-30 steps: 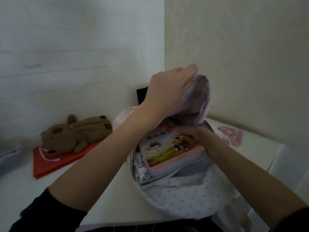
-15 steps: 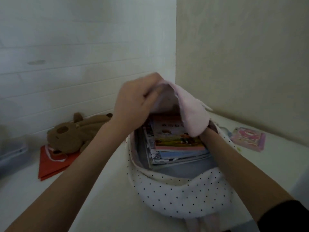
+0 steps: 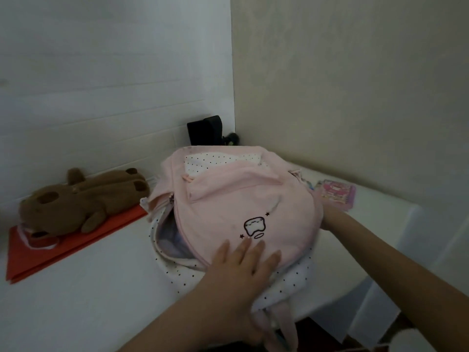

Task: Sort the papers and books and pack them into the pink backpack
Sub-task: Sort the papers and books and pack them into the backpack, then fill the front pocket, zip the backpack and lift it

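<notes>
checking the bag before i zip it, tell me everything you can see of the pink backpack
The pink backpack lies flat on the white table, front face up, in soft pale pink fabric with white black-dotted lining and trim. A small black line drawing with two stars marks the front, under a zipped front pocket with a pink pull. The front flap is folded down, but the main zip gapes on the side nearest the plush toy, showing grey inside. The left hand presses flat on the flap; the right hand touches its far side.

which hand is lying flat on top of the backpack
The left hand, fingers spread on the pink backpack front. The right hand is tucked against its far side.
</notes>
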Available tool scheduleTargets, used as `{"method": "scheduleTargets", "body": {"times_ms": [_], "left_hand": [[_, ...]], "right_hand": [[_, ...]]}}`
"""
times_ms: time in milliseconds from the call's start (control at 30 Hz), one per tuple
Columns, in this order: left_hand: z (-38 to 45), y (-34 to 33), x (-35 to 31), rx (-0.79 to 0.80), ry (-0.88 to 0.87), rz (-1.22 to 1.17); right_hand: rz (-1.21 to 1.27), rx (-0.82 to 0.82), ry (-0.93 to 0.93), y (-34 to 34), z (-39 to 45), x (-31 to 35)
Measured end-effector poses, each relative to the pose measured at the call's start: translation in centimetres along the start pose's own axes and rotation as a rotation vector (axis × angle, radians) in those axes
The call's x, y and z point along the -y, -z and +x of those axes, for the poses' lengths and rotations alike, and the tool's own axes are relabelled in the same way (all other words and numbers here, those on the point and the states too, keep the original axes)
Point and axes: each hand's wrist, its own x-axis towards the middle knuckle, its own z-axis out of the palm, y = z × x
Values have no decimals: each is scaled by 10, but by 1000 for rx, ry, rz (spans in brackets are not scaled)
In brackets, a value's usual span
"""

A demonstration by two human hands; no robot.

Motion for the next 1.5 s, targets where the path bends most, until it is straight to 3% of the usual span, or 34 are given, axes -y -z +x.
{"method": "scheduleTargets", "body": {"times_ms": [67, 267, 433, 500, 600, 667, 767, 900, 1000, 1133, 1233, 1333, 1433, 1500], "left_hand": [[-1, 0, -12, 9, -9, 69], [11, -3, -12, -77, 79, -21], [5, -2, -12, -188, 108, 40], [1, 4, -12, -278, 80, 81], [-2, 21, 0, -484, 118, 40], [-3, 44, 18, -639, 234, -39], [0, 75, 49, -858, 404, -28], [8, 109, 74, -1035, 498, -75], [14, 116, 82, -1049, 503, -94], [17, 113, 87, -1058, 505, -100], [14, 108, 83, -1077, 480, -158], [7, 83, 61, -995, 381, -144], [1, 50, 37, -798, 353, -195], [2, 37, 32, -660, 374, -373]], "right_hand": [[-71, -11, -18, 2, -15, 2], [255, -112, 108, 8, -23, 13], [72, 43, 224, 19, -20, 6], [252, -83, 242, 25, -23, -10], [797, -451, 58, 25, -17, -41], [834, -556, -54, 18, -16, -57], [745, -381, -33, -8, -17, -65], [469, -218, 172, -48, -14, -46], [379, -191, 236, -66, -1, -35], [134, -421, 153, -66, 17, -43], [-27, -360, 81, -63, 21, -56], [191, -436, 121, -67, 22, -55], [828, -632, -10, -58, 18, -42], [1012, -822, 31, -50, 6, -30]]}}
